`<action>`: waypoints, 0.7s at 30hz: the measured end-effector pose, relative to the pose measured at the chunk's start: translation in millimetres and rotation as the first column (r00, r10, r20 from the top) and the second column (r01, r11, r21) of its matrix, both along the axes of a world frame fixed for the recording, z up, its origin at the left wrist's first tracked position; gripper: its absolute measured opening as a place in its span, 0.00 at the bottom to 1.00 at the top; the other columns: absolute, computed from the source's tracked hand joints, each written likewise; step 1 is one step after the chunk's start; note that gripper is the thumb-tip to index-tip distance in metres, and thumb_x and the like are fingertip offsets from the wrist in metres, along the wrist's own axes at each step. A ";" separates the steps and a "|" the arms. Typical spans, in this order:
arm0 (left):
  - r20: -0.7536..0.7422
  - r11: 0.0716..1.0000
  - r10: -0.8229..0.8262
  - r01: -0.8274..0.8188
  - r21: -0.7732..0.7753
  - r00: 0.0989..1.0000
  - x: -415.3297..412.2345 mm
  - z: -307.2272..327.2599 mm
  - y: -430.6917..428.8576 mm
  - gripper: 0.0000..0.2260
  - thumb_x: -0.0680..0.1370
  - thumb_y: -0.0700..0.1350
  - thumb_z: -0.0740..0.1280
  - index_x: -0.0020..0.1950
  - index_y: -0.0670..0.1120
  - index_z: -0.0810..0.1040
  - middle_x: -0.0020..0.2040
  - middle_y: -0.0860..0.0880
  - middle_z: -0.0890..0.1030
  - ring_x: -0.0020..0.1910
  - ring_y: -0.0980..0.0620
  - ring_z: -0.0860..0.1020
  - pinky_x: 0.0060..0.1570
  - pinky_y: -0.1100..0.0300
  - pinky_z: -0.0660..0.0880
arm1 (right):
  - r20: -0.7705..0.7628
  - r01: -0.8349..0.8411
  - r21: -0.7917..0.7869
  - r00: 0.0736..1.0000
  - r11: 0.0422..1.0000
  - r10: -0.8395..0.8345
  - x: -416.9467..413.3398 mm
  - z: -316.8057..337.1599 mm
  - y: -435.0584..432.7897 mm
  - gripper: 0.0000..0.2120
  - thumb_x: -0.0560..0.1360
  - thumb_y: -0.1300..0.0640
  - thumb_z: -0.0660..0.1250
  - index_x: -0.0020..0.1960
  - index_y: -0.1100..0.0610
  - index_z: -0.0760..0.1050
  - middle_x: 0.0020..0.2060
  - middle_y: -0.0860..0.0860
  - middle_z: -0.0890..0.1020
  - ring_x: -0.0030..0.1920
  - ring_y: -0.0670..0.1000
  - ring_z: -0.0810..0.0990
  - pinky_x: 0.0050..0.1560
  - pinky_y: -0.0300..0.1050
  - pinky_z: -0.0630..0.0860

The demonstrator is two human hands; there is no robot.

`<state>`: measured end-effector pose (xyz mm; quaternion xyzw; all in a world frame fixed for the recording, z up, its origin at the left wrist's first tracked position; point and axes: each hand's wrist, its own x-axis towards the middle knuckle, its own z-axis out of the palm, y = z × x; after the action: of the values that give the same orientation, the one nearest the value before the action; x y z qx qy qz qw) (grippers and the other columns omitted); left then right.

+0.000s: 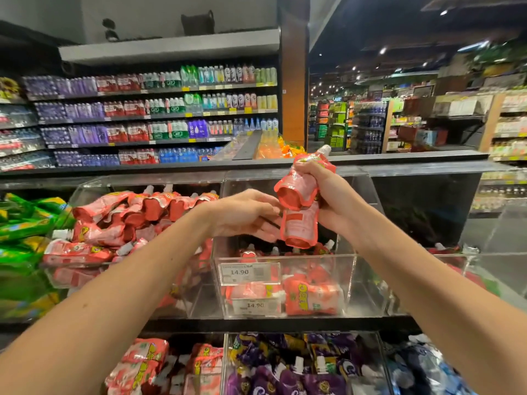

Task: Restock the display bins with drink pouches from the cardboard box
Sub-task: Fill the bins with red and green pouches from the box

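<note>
My right hand [328, 201] grips two red drink pouches above the middle clear bin [285, 283]. The upper pouch [302, 183] points its white cap up and away; the lower pouch [299, 226] hangs below it. My left hand [245, 215] reaches in from the left with its fingers stretched out, the fingertips touching the lower pouch. The middle bin holds a few red pouches low down and carries two 14.90 price tags. The cardboard box is out of view.
The clear bin on the left [94, 252] is heaped with red pouches [119, 220]; green pouches [25, 223] lie further left. Lower bins hold red pouches [159, 363] and purple pouches [285, 369]. Bottle shelves [154, 115] stand behind.
</note>
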<state>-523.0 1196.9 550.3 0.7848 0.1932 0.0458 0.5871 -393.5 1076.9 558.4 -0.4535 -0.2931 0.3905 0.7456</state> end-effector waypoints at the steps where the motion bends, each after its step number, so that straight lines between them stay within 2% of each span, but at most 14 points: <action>1: 0.021 0.996 -0.025 0.027 -0.089 0.999 -2.5 -0.7 -6.6 0.13 0.85 0.43 0.55 0.60 0.40 0.77 0.56 0.35 0.82 0.51 0.40 0.83 0.56 0.46 0.80 | -0.001 -0.013 0.013 1.000 1.000 0.013 -1.1 3.5 0.7 0.14 0.74 0.58 0.71 0.57 0.61 0.74 0.49 0.61 0.80 0.45 0.58 0.81 0.53 0.60 0.80; 4: 0.076 0.952 -0.013 0.035 -0.304 0.997 -9.0 -3.4 -17.9 0.21 0.85 0.52 0.52 0.65 0.39 0.75 0.59 0.34 0.80 0.55 0.37 0.81 0.53 0.46 0.80 | -0.007 -0.019 0.036 1.000 0.999 0.020 -4.9 12.3 1.9 0.11 0.75 0.57 0.71 0.54 0.60 0.75 0.42 0.58 0.81 0.39 0.55 0.82 0.50 0.56 0.80; 7: 0.163 0.903 0.058 0.017 -0.429 0.985 -15.2 -1.9 -21.7 0.18 0.82 0.50 0.54 0.61 0.40 0.76 0.54 0.38 0.82 0.50 0.42 0.81 0.47 0.50 0.81 | 0.020 -0.018 0.043 1.000 0.999 0.017 -4.7 14.3 2.3 0.08 0.75 0.57 0.71 0.52 0.59 0.76 0.38 0.55 0.81 0.37 0.53 0.82 0.49 0.54 0.80; 9: 0.190 0.953 0.060 0.000 -0.303 0.980 -15.1 -4.9 -19.8 0.12 0.80 0.48 0.64 0.59 0.42 0.78 0.54 0.40 0.82 0.50 0.44 0.81 0.49 0.52 0.80 | 0.021 -0.021 0.033 1.000 0.999 0.020 -5.4 12.9 1.0 0.09 0.76 0.56 0.71 0.52 0.59 0.76 0.39 0.55 0.82 0.38 0.53 0.82 0.50 0.54 0.80; 12: 0.184 0.995 0.031 -0.012 -0.102 0.982 -13.3 -12.4 -18.9 0.15 0.74 0.43 0.72 0.59 0.41 0.81 0.53 0.40 0.84 0.51 0.45 0.80 0.56 0.51 0.78 | 0.041 -0.034 0.028 0.999 0.999 0.032 -6.7 7.8 -0.4 0.09 0.76 0.57 0.71 0.54 0.58 0.76 0.41 0.55 0.82 0.41 0.53 0.83 0.52 0.55 0.80; 15: 0.125 0.996 0.085 -0.088 0.016 0.988 -15.4 -16.2 -13.8 0.11 0.76 0.38 0.72 0.57 0.38 0.82 0.51 0.39 0.85 0.45 0.47 0.82 0.49 0.56 0.81 | 0.269 0.160 -0.025 0.952 0.987 -0.147 -5.3 6.4 -6.6 0.05 0.76 0.56 0.71 0.48 0.54 0.76 0.39 0.50 0.82 0.36 0.46 0.83 0.39 0.43 0.80; 17: 0.052 0.975 0.165 -0.171 0.139 0.985 -16.4 -19.7 -5.7 0.10 0.76 0.39 0.73 0.55 0.37 0.83 0.46 0.41 0.84 0.40 0.51 0.82 0.46 0.56 0.81 | 0.473 0.310 -0.030 0.842 0.950 -0.259 -1.3 5.5 -12.5 0.05 0.77 0.56 0.71 0.48 0.56 0.77 0.39 0.50 0.82 0.35 0.45 0.82 0.34 0.40 0.77; 19: 0.001 0.942 0.245 -0.238 0.236 0.970 -14.1 -24.2 4.5 0.09 0.74 0.41 0.75 0.52 0.39 0.83 0.43 0.43 0.85 0.39 0.51 0.82 0.49 0.53 0.82 | 0.633 0.381 -0.080 0.733 0.921 -0.248 2.1 5.7 -18.2 0.06 0.78 0.56 0.70 0.51 0.58 0.77 0.41 0.52 0.82 0.40 0.49 0.81 0.36 0.42 0.76; 21: -0.028 0.929 0.284 -0.267 0.258 0.958 -8.4 -25.4 11.3 0.09 0.74 0.40 0.76 0.51 0.37 0.83 0.39 0.44 0.83 0.37 0.51 0.81 0.48 0.51 0.83 | 0.704 0.372 -0.213 0.700 0.903 -0.122 4.2 3.0 -20.2 0.11 0.77 0.55 0.72 0.55 0.57 0.76 0.45 0.53 0.82 0.42 0.53 0.83 0.38 0.47 0.79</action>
<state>-531.4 1208.3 524.9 0.8189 0.3130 0.1264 0.4642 -389.3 1056.6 561.4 -0.7209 -0.4067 0.1380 0.5440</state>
